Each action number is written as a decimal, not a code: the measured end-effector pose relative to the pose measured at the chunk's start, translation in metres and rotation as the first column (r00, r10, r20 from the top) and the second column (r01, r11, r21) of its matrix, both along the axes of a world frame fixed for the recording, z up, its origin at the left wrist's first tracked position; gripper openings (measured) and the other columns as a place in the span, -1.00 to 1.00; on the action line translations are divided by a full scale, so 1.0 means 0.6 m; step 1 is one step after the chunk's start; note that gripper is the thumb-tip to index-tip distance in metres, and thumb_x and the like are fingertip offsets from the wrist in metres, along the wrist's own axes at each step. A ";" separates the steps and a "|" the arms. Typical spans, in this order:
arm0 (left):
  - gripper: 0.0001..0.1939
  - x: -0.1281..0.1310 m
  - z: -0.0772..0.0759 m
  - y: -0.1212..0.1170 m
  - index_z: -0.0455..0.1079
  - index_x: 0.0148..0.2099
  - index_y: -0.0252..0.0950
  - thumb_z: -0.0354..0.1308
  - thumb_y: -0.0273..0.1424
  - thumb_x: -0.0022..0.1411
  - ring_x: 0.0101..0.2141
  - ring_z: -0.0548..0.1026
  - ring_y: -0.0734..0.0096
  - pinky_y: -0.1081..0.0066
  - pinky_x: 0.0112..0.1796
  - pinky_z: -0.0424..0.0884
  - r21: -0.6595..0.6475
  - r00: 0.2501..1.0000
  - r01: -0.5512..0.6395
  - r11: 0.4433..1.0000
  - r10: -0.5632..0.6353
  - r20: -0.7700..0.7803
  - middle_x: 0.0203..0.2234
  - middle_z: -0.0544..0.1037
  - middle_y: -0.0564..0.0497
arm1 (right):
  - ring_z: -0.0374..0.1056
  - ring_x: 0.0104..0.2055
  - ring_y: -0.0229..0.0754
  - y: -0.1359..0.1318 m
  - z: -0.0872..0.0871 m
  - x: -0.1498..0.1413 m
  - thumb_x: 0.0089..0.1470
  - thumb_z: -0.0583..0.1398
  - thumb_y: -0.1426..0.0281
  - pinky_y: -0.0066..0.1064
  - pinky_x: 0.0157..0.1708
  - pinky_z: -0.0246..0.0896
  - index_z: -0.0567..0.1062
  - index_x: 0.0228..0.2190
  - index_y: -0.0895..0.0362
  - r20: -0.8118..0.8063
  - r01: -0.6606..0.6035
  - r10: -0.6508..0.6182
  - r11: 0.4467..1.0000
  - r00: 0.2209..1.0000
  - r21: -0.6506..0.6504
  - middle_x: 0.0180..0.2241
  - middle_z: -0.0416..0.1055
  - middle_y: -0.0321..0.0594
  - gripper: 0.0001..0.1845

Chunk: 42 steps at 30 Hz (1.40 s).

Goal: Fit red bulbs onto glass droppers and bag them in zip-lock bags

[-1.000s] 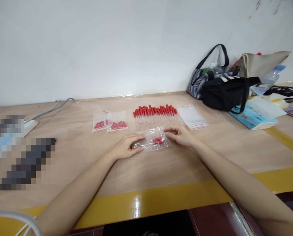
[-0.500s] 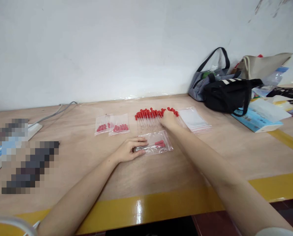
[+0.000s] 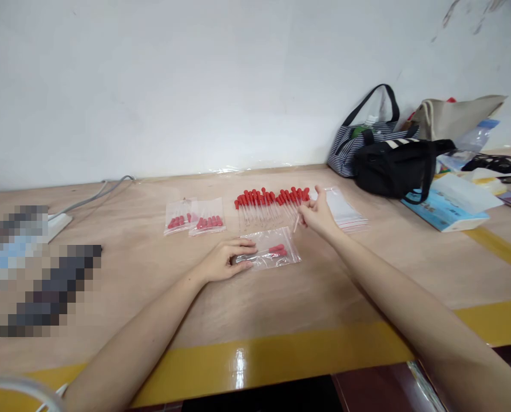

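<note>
A clear zip bag [image 3: 266,260] lies on the table with a few red-bulbed droppers [image 3: 277,250] inside. My left hand [image 3: 225,260] rests on its left end, thumb and fingers stretched apart. To the bag's upper right, my right hand [image 3: 319,216] is closed on a dropper, whose thin clear tube [image 3: 297,222] points down toward the bag's right edge. The fingers hide its bulb. Just behind the bag, a row of loose droppers [image 3: 259,200] lies with red bulbs away from me.
Two bags of droppers [image 3: 208,216] lie at left; a stack of flat zip bags [image 3: 341,212] is beyond my right hand. Further right are a black bag [image 3: 395,169], a striped bag [image 3: 343,151] and a blue tissue pack [image 3: 446,209]. A power strip [image 3: 62,226] is at far left.
My right hand has come away from the row of droppers, moving right and slightly toward me, with a dropper in its fingers. My left hand stays on the bag.
</note>
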<state>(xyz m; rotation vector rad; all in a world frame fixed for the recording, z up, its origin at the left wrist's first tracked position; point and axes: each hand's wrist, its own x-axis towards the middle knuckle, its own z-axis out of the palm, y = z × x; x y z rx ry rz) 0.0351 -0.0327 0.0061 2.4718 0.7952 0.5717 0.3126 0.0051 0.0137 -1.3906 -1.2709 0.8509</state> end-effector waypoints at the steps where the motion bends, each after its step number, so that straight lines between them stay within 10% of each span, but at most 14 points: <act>1: -0.64 0.000 0.001 -0.001 0.36 0.01 -0.18 0.11 -0.28 0.14 0.03 0.32 0.24 0.17 0.01 0.27 -0.004 1.000 -0.005 1.000 0.005 -0.003 0.00 0.39 -0.06 | 0.18 -0.68 -0.32 -0.013 -0.008 0.004 -0.21 0.07 0.44 -0.46 -0.64 0.22 -0.38 0.16 0.14 -0.034 0.026 -0.025 1.000 0.999 0.008 -0.60 0.20 -0.50 -0.03; 12: -0.64 0.001 0.005 -0.001 0.35 0.02 -0.17 0.10 -0.28 0.14 0.02 0.33 0.26 0.18 0.03 0.25 0.027 1.000 0.011 1.000 -0.010 -0.014 -0.02 0.41 -0.04 | 0.33 -0.59 -0.30 -0.044 -0.049 -0.012 -0.25 0.15 0.40 -0.39 -0.51 0.37 -0.09 -0.09 0.02 -0.301 0.106 -0.106 0.994 0.948 -0.015 -0.55 0.23 -0.52 -0.30; 18: -0.46 0.001 0.011 -0.007 0.15 0.16 -0.19 0.10 -0.23 0.13 0.10 0.22 0.22 0.17 0.08 0.17 0.068 0.998 -0.056 0.996 0.058 -0.027 0.12 0.24 -0.07 | 0.37 -0.53 -0.31 -0.063 -0.042 -0.026 -0.18 0.20 0.26 -0.37 -0.42 0.36 0.05 -0.31 0.03 -0.393 -0.144 0.110 0.988 0.913 -0.058 -0.53 0.31 -0.47 -0.54; 29: -0.47 0.001 0.013 -0.005 0.17 0.13 -0.21 0.09 -0.19 0.13 0.02 0.32 0.23 0.23 0.02 0.25 0.040 0.996 -0.064 0.997 0.066 -0.062 0.04 0.34 -0.06 | 0.22 -0.55 -0.34 -0.062 -0.052 -0.001 -0.19 0.26 0.23 -0.45 -0.51 0.18 0.42 -0.44 0.17 0.148 -0.316 0.321 0.947 0.936 -0.055 -0.55 0.34 -0.32 -0.71; 35: -0.49 0.002 0.013 -0.005 0.19 0.12 -0.22 0.08 -0.20 0.14 0.03 0.31 0.28 0.25 0.03 0.23 0.043 0.995 -0.067 0.997 0.070 -0.071 0.03 0.35 -0.06 | 0.31 -0.24 -0.25 -0.061 -0.051 -0.014 -0.04 0.12 0.40 -0.38 -0.20 0.20 0.52 -0.42 0.15 0.388 -0.480 0.417 0.874 0.822 0.078 -0.25 0.34 -0.18 -0.82; 42: -0.58 0.002 0.006 0.002 0.31 0.04 -0.21 0.11 -0.22 0.12 0.05 0.28 0.28 0.23 0.06 0.21 0.048 0.999 -0.028 0.998 0.030 -0.043 0.01 0.38 -0.04 | 0.32 -0.42 -0.27 -0.001 -0.025 -0.008 -0.12 0.15 0.44 -0.44 -0.33 0.22 0.46 -0.43 0.20 0.503 -0.020 -0.006 0.999 0.865 0.047 -0.45 0.44 -0.22 -0.87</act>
